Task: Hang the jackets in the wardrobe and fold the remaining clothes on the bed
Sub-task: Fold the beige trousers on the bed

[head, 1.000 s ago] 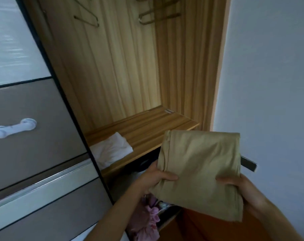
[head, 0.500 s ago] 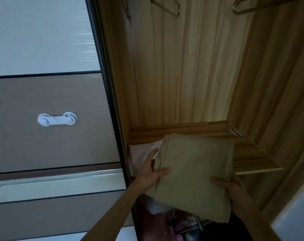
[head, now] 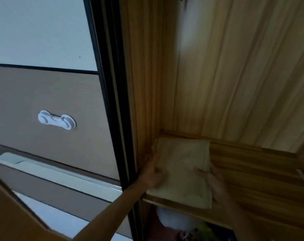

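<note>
On the wooden shelf (head: 252, 173) inside the wardrobe (head: 234, 75), a folded tan cloth (head: 180, 164) is laid flat, tucked into the left corner against the side wall. Its left edge is held by the left hand (head: 154, 176), with the fingers curled at it. Its right edge is pinched by the right hand (head: 215, 185), thumb on top. So the putting-away step for a folded piece looks almost done. Next, the cloth needs to be let go and both hands pulled out gently, so the neat fold is not dragged open. More clothes (head: 174, 221) can be seen under the shelf, but what they are cannot be told.
</note>
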Demonstrator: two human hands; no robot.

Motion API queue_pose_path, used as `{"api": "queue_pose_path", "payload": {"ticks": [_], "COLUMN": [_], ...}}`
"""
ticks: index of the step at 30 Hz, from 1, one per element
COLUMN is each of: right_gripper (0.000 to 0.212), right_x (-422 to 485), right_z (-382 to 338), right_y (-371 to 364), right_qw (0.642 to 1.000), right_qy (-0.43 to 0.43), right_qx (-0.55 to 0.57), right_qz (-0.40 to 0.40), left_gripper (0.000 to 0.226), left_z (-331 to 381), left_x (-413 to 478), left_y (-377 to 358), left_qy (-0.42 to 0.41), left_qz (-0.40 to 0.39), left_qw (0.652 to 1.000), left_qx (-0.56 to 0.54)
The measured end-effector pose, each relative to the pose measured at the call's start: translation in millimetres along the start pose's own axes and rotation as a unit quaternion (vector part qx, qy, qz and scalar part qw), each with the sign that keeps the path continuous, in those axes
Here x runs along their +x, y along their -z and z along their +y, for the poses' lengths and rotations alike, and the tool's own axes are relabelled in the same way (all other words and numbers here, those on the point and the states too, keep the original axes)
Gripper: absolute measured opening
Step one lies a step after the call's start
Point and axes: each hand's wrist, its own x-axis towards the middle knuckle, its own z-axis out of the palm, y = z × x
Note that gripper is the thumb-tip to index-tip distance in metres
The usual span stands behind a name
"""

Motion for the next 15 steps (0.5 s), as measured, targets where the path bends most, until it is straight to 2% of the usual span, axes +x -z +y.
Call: {"api": "queue_pose_path", "payload": {"ticks": [3, 5, 7, 8, 11, 12, 13, 15], "right_gripper": [0.071, 0.100, 0.132, 0.132, 0.090, 0.079, 0.069, 0.065], "right_x": [30, 49, 63, 64, 66, 70, 78, 90], "right_z": [26, 53, 75, 74, 59, 57, 58, 66], "right_y": [-2, -1, 0, 1, 0, -1, -2, -9], "right_qw": [0.998, 0.983, 0.935, 0.900, 0.773, 0.736, 0.708, 0.687], "right_qy": [0.024, 0.058, 0.073, 0.098, 0.212, 0.255, 0.294, 0.279], "right_qx": [-0.064, -0.175, -0.344, -0.420, -0.593, -0.625, -0.641, -0.670], "right_qz": [0.014, 0.021, 0.044, 0.061, 0.081, 0.062, 0.037, -0.028], "left_gripper": [0.094, 0.070, 0.069, 0.074, 0.067, 0.065, 0.069, 0.079], "left_z": [-6, -10, -12, -15, -30, -36, -40, -48], "left_x": [7, 9, 8, 6, 5, 7, 8, 12], "left_y": [2, -3, -15, -22, -47, -55, -62, -72], "left_qy": [-0.039, -0.046, -0.055, -0.048, -0.011, 0.028, 0.044, 0.046], "left_qz": [-0.030, -0.003, -0.034, -0.056, -0.101, -0.116, -0.106, -0.089], "left_qw": [0.993, 0.981, 0.961, 0.947, 0.902, 0.903, 0.897, 0.895], "left_qx": [0.109, 0.190, 0.270, 0.312, 0.420, 0.412, 0.426, 0.434]}}
